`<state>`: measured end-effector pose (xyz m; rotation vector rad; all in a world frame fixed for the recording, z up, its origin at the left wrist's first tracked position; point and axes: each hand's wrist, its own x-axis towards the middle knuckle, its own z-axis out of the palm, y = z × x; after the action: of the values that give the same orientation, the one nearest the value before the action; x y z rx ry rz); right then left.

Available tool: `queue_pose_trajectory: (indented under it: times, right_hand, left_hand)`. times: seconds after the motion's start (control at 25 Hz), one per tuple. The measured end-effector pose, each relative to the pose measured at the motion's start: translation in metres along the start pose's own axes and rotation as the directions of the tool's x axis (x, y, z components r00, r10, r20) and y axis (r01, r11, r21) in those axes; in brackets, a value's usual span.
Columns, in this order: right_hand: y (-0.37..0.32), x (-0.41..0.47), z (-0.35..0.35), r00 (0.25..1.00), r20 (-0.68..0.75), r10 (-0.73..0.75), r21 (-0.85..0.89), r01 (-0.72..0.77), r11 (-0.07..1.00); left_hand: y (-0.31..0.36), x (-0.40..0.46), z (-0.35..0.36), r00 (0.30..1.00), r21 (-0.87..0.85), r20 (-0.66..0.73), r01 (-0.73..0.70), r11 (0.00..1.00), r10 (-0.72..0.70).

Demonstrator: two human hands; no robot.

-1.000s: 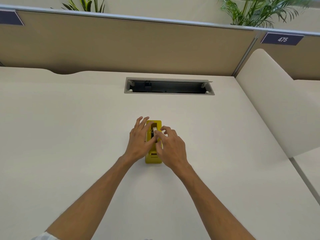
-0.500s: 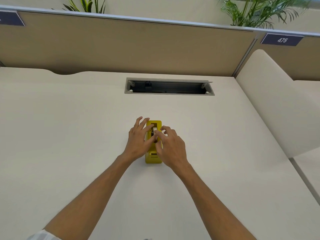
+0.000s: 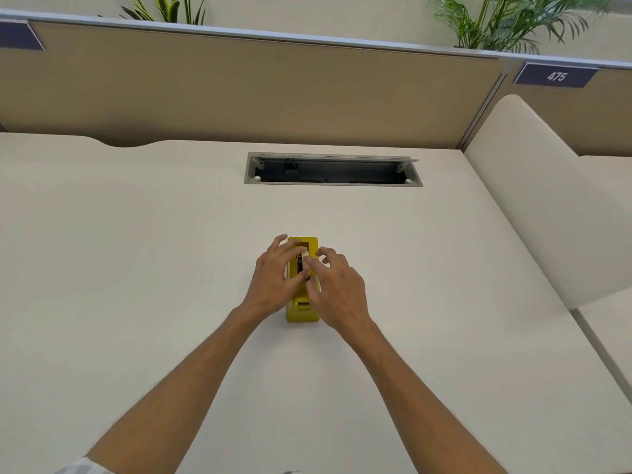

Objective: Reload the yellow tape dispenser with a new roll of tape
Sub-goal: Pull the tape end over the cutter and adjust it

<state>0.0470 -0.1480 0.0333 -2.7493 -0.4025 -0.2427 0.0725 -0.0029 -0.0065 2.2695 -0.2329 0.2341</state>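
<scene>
Yellow tape dispenser (image 3: 302,311) stands on the bench (image 3: 136,268); left hand (image 3: 273,282) and right hand (image 3: 337,289) pinch a white roll (image 3: 304,256) into its slot, seating apparently unfinished

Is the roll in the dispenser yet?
In: the roll sits in the upright yellow dispenser; both hands cover it. Fully seated: cannot tell.

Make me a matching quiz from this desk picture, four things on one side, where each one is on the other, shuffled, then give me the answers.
Things:
1. tape dispenser
2. cable slot
3. number sign
4. left hand

Places:
A. on the partition, upper right
B. cut into the desk near its far edge
C. on the desk between both hands
D. against the dispenser's left side

Pairs: 1-C, 2-B, 3-A, 4-D
</scene>
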Motion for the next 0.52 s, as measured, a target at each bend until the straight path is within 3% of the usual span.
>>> queue_pose_trajectory:
  times: [0.52]
  right_hand:
    - [0.0021,0.0075,0.0022,0.999,-0.034,-0.023,-0.024,0.023,0.999]
  left_hand:
    - [0.0071,-0.0032,-0.0067,1.0,-0.104,-0.006,-0.028,0.994,0.028]
